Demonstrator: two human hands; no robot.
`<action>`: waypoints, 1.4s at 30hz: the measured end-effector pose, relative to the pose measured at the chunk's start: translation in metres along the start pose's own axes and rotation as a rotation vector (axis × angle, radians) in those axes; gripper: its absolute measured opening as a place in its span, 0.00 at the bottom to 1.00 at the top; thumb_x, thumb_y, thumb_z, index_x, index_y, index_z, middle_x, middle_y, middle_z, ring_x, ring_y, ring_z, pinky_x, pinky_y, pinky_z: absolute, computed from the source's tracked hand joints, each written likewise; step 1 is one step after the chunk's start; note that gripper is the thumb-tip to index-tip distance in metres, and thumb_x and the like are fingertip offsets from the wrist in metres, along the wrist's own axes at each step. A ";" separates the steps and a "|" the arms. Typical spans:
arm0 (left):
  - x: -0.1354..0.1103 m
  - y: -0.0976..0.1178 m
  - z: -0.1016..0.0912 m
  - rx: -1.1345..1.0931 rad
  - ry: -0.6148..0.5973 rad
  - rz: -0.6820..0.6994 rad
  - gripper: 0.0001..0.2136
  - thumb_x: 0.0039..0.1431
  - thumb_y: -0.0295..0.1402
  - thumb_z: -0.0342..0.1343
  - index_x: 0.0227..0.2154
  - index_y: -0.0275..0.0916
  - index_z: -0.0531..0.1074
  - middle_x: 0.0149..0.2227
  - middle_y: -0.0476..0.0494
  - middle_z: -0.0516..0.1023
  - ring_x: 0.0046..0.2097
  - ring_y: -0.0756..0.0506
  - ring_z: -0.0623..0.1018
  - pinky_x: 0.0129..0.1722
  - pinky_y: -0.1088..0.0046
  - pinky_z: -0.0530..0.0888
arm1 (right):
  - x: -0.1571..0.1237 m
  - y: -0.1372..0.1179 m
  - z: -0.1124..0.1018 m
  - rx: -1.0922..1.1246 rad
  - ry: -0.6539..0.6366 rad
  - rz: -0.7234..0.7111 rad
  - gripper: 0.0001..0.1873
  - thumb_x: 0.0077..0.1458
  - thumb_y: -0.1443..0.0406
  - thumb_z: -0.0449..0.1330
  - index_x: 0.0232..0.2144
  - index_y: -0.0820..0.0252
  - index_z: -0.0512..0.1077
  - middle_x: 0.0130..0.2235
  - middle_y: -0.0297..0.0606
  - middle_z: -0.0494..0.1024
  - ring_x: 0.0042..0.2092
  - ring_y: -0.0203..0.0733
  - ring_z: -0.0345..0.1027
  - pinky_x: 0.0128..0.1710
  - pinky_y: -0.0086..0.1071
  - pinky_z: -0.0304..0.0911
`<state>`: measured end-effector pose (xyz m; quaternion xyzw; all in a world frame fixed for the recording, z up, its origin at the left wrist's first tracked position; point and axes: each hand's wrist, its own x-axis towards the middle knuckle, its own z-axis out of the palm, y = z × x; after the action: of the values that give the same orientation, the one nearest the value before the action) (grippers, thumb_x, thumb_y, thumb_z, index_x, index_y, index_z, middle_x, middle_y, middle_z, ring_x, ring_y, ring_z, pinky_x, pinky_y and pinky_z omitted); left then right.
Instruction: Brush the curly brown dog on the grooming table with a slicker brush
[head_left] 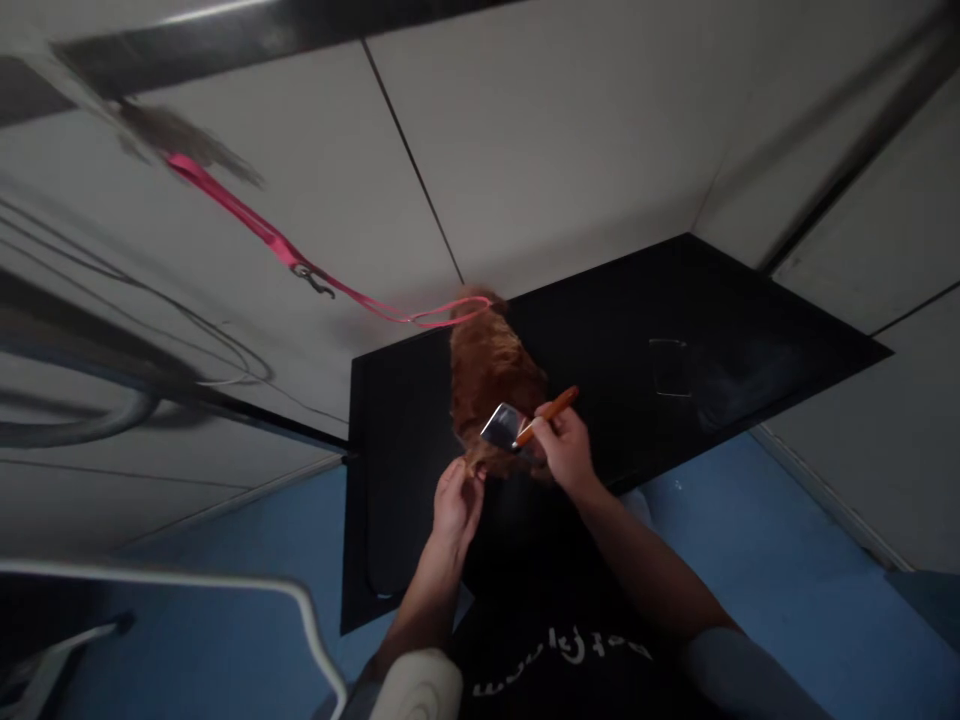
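Head view: Reddish-brown furry animal [487, 365] on black tabletop [405, 430], left of middle, reaching from far edge toward near edge; pink lead [360, 297] loops around its far end. Person's left hand [454, 505] pinches fur tuft [478, 459] at animal's near end. Right hand [568, 450], fingers closed, grips orange handle of metal-headed brush [504, 426] over same end; contact with fur unclear. Lead's metal clip [303, 271] hangs past far-left corner.
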<state>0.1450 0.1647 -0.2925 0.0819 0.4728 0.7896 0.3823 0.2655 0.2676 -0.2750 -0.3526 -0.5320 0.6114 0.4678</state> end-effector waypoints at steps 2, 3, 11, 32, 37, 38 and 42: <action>0.000 -0.001 0.000 -0.013 -0.026 -0.002 0.18 0.36 0.37 0.69 0.12 0.35 0.65 0.19 0.50 0.67 0.26 0.53 0.69 0.29 0.79 0.69 | 0.004 -0.004 -0.005 -0.058 0.244 -0.129 0.08 0.49 0.61 0.60 0.32 0.58 0.67 0.33 0.35 0.71 0.37 0.40 0.67 0.42 0.37 0.64; 0.000 -0.002 -0.001 -0.017 -0.030 -0.006 0.18 0.36 0.38 0.69 0.13 0.35 0.65 0.19 0.50 0.67 0.26 0.53 0.68 0.29 0.79 0.69 | 0.003 -0.006 -0.006 -0.080 0.335 -0.204 0.08 0.49 0.62 0.60 0.31 0.58 0.67 0.34 0.35 0.71 0.39 0.41 0.67 0.44 0.38 0.63; -0.001 -0.007 -0.004 0.003 -0.012 -0.030 0.17 0.33 0.39 0.71 0.16 0.35 0.70 0.24 0.48 0.72 0.28 0.52 0.71 0.31 0.77 0.69 | -0.010 -0.001 0.005 0.011 0.003 0.037 0.07 0.51 0.60 0.57 0.31 0.58 0.67 0.28 0.32 0.69 0.30 0.38 0.65 0.33 0.34 0.65; 0.002 -0.014 0.004 0.035 -0.002 -0.044 0.14 0.33 0.38 0.70 0.17 0.36 0.70 0.22 0.49 0.71 0.27 0.51 0.70 0.30 0.75 0.68 | -0.007 -0.004 0.005 0.001 -0.156 -0.031 0.07 0.53 0.60 0.55 0.30 0.57 0.67 0.32 0.36 0.73 0.34 0.40 0.69 0.36 0.36 0.66; 0.006 -0.012 0.000 0.080 -0.059 0.020 0.18 0.37 0.41 0.68 0.12 0.36 0.65 0.21 0.48 0.68 0.27 0.51 0.69 0.30 0.76 0.67 | 0.026 -0.006 -0.006 -0.063 0.118 -0.115 0.08 0.50 0.60 0.58 0.31 0.58 0.68 0.33 0.36 0.72 0.36 0.41 0.68 0.40 0.38 0.65; 0.007 -0.012 -0.001 0.093 -0.063 0.021 0.18 0.37 0.41 0.68 0.12 0.36 0.66 0.21 0.49 0.68 0.27 0.52 0.68 0.29 0.77 0.67 | 0.029 -0.008 -0.009 -0.089 0.200 -0.215 0.08 0.49 0.60 0.59 0.30 0.58 0.67 0.35 0.37 0.72 0.39 0.42 0.68 0.43 0.39 0.64; 0.008 -0.011 -0.001 0.107 -0.065 -0.003 0.17 0.38 0.40 0.67 0.13 0.36 0.66 0.17 0.51 0.65 0.23 0.53 0.65 0.27 0.77 0.66 | 0.014 -0.013 -0.002 -0.064 0.033 -0.274 0.05 0.51 0.62 0.57 0.29 0.57 0.67 0.36 0.38 0.73 0.40 0.42 0.68 0.44 0.39 0.64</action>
<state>0.1445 0.1726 -0.3039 0.1273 0.5016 0.7597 0.3937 0.2658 0.2818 -0.2619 -0.3015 -0.5866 0.5186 0.5441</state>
